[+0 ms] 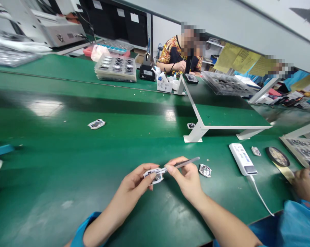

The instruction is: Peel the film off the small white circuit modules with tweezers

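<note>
My left hand (138, 180) is closed on a small white casing with electronic parts (158, 177), thumb on top and fingers beneath. In my right hand (184, 175) a pair of tweezers (188, 162) is pinched, its narrow tip over the casing and its broad end pointing up to the right. Whether the tip grips anything is too small to tell. A similar casing (205, 170) lies on the green bench just right of my right hand. Another one (96, 124) lies farther off to the left.
A white device (240, 158) with a cable, another casing (256, 151) and a tape roll (277, 156) lie right. A co-worker's hand (307, 185) is at the right edge. Ahead stand a green-topped riser (229, 115) and stacked trays (115, 68); a person sits across the bench.
</note>
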{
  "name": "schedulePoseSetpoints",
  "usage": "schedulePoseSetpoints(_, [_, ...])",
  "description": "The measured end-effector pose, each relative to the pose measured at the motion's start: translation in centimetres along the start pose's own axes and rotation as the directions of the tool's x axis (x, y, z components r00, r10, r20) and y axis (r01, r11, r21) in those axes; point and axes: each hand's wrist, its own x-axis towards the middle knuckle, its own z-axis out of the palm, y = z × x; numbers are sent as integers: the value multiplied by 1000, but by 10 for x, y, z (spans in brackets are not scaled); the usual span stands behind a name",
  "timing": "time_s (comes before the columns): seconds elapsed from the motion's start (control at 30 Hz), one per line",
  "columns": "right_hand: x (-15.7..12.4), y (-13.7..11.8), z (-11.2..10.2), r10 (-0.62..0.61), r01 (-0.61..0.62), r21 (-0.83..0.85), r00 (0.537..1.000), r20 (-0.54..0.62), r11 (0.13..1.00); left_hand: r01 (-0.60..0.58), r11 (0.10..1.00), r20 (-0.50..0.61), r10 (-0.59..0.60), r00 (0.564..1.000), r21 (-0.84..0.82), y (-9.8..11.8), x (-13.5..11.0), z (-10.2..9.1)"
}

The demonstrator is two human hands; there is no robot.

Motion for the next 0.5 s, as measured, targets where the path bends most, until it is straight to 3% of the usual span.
schedulePoseSetpoints(0.27, [0, -2, 0, -26, 26, -12, 1000, -1, 1000, -2, 1000, 10, 2, 1000, 6, -1, 0, 1])
schedulePoseSetpoints(0.5, [2, -2, 1, 30, -30, 0, 1000, 8, 1000, -31, 997, 49, 27, 998, 76, -5, 1, -2])
